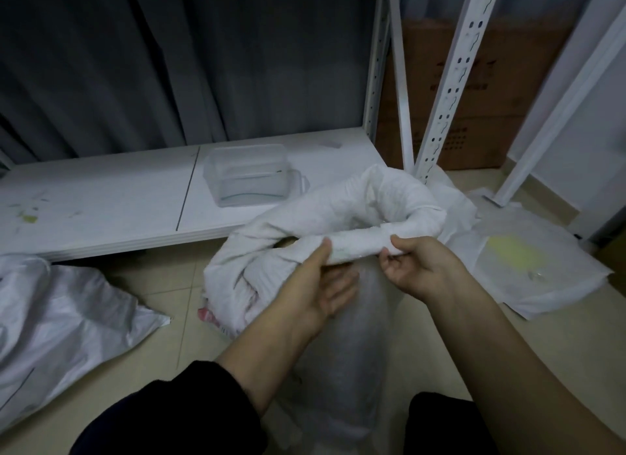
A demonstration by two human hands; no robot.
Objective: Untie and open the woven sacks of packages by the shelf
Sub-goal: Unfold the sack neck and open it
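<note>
Woven sack [355, 217] stands centre on the floor, before the shelf board [101, 200] bearing a container [247, 177]; second sack [61, 319] lies left.

A pale tiled floor [169, 305] fills the lower half of the frame. At the centre a white woven sack [281, 251] stands on it with its mouth rolled down. A second white sack [61, 322] lies flat at the lower left. At the right, a stack of thin white packages [528, 268] lies on the floor, one showing a yellow patch. The low white shelf board [101, 204] at the left centre carries a clear plastic box [249, 175]. A brown carton [481, 92] stands at the upper right, behind the white shelf posts [454, 78].
</note>
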